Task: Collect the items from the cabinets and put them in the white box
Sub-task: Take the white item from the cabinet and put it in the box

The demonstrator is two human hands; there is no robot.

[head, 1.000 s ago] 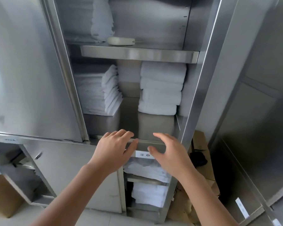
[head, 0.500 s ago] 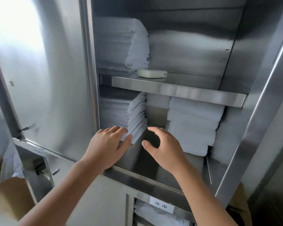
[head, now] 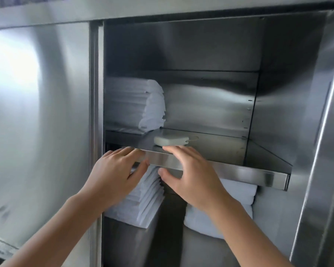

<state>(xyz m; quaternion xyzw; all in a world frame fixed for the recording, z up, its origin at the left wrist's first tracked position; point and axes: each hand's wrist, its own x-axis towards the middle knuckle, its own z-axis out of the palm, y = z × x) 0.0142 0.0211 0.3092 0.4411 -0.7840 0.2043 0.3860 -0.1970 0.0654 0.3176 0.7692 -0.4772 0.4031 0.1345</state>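
In the last 0.5 s I watched both hands rise from the lower compartment to the shelf lip point(head: 239, 171) at mid-frame, so I judge the reach is now aimed at the small white pad point(head: 171, 140). Left hand point(head: 116, 176) and right hand point(head: 191, 176) are spread, released, holding nothing. The pad lies flat at frame centre, just behind the right fingertips. It is pale and rounded, with 1 thin loop cord.

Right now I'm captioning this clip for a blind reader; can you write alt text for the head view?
The left hand and right hand, open and empty, are raised at the front edge of a steel shelf, before a small white case with a cord lying on it. Folded white linens are stacked at the shelf's left and below it.
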